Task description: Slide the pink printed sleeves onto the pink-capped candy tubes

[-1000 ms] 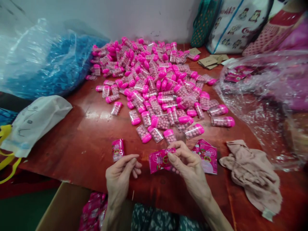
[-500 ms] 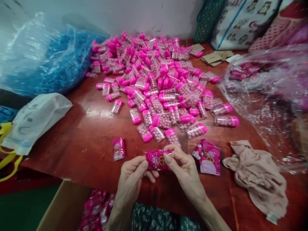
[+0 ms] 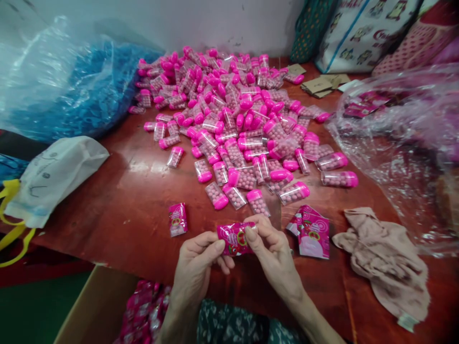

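A shiny pink printed packet [image 3: 234, 238] is held level above the table's front part. My left hand [image 3: 201, 263] pinches its left end between thumb and fingers. The right end is gripped by my right hand [image 3: 274, 258], its thumb lying on the packet's face. Left of my hands a small pink packet [image 3: 178, 220] lies on the red-brown table [image 3: 136, 229]. Flat pink wrappers [image 3: 313, 234] lie just right of my right hand. Beyond my hands spreads a large heap of clear containers with pink caps and pink balls [image 3: 242, 179].
A blue-filled plastic bag [image 3: 103, 91] and a white bag [image 3: 59, 174] with yellow handles are on the left. On the right are a beige cloth [image 3: 389, 263], clear plastic [image 3: 401, 191] and brown cards [image 3: 317, 86]. Below the front edge, a cardboard box [image 3: 93, 306] holds pink packets.
The view has shifted very slightly. Both hands keep their hold on the packet, which looks a little more puckered and tilted toward the view.
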`<state>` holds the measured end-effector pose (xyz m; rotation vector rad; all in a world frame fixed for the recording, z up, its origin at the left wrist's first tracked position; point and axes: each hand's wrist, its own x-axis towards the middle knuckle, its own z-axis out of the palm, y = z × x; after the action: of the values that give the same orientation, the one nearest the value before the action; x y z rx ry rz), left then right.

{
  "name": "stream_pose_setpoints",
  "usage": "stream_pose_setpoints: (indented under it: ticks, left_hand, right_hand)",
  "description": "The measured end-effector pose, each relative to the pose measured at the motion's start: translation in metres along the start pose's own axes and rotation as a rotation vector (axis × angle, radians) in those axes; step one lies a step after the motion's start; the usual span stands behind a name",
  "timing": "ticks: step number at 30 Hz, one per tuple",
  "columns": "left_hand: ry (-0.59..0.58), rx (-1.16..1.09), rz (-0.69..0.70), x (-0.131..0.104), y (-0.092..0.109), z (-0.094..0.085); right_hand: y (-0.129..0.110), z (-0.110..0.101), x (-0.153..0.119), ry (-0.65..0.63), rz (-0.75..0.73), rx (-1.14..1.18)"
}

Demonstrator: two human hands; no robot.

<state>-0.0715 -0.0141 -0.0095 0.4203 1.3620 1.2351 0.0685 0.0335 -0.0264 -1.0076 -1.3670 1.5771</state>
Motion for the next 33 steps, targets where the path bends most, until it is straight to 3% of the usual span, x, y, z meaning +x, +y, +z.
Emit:
stream_pose_setpoints:
  ticks: [5, 10, 18, 26, 33]
  left_hand:
    - [0.098, 0.034, 0.036, 0.002, 0.001, 0.001]
    - [0.127, -0.044, -0.039, 0.004, -0.003, 0.004]
    - [-0.027, -0.171, -0.090, 0.005, -0.007, 0.000]
    - [-0.077, -0.111, -0.034, 0.001, 0.003, -0.003]
    - [0.045, -0.026, 0.104, 0.000, 0.001, -0.001]
  right_hand:
    - [0.000, 0.003, 0.002, 0.030, -0.050, -0.093]
    - [0.001, 0.003, 0.000, 0.019, -0.045, -0.077]
    - [-0.002, -0.002, 0.001, -0.029, -0.013, -0.024]
    - [-0.004, -0.003, 0.003, -0.093, 0.066, 0.080]
    - [-0.007, -0.002, 0.002, -0.088, -0.033, -0.030]
